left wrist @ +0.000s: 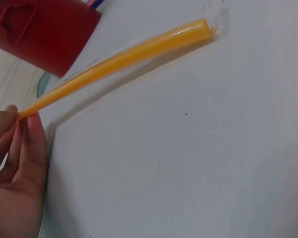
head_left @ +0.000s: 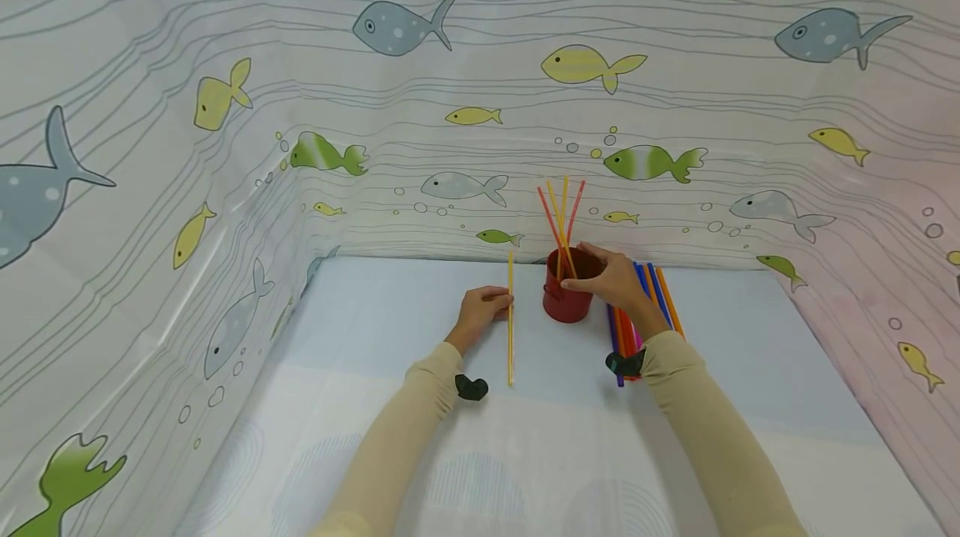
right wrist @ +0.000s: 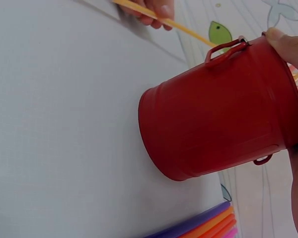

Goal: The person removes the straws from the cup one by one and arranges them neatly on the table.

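Thumb and fingers of my left hand pinch a yellow-orange drinking straw in a clear wrapper. In the left wrist view the straw slants above the white table, its far end larger and nearer the camera. Just right of it stands a small red metal bucket with side handles. My right hand grips the bucket's rim, thumb at the near side and fingers at the far side. Several red and yellow straws lean out of the bucket's mouth. The right wrist view shows the bucket's wall.
To the bucket's right lies a row of coloured sticks, blue, orange, red, pink and purple, partly behind my right hand and wrist. A fish-printed sheet rises behind and beside the white table.
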The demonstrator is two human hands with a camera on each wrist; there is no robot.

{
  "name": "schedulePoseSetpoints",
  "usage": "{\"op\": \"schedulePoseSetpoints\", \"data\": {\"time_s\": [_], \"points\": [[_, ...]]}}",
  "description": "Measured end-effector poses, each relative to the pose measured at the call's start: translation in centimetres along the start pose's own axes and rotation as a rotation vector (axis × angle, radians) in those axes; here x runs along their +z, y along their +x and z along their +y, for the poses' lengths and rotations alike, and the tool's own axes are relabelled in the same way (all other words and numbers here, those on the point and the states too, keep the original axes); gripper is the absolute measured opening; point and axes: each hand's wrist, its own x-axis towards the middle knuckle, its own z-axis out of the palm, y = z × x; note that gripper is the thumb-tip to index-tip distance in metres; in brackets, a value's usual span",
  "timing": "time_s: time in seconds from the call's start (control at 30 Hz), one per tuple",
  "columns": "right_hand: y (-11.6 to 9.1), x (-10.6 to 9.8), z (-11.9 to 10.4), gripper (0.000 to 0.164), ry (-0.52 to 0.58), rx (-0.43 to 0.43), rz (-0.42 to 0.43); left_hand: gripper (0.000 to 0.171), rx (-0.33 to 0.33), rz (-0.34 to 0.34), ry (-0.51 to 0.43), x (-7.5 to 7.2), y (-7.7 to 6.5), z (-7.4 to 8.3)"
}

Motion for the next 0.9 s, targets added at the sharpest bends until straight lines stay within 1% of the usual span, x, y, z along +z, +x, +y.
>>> {"op": "schedulePoseSetpoints", "data": {"time_s": [0.2,0.3,0.37,0.5,0.63,0.9], "points": [[0.0,0.1,0.0,0.093,-0.003,0.008,0.002,0.025,0.023,-0.011,0.063,-0.5,0.1,-0.2],[0.0,0.1,0.0,0.093,-0.007,0.012,0.001,0.024,0.018,0.000,0.087,-0.7,0.4,-0.4],[0.1,0.1,-0.1,0.091,-0.007,0.013,0.004,0.027,0.019,0.012,0.093,-0.7,0.6,-0.5],[0.1,0.0,-0.1,0.088,0.001,0.010,0.005,0.034,0.000,0.027,0.067,-0.8,0.9,-0.7],[0.1,0.0,-0.1,0.089,0.001,0.012,0.001,0.038,-0.018,0.026,0.051,-0.9,1.0,-0.7],[0.1,0.0,0.0,0.091,-0.005,-0.004,0.005,0.036,-0.024,0.030,0.045,-1.1,1.1,-0.8]]}}
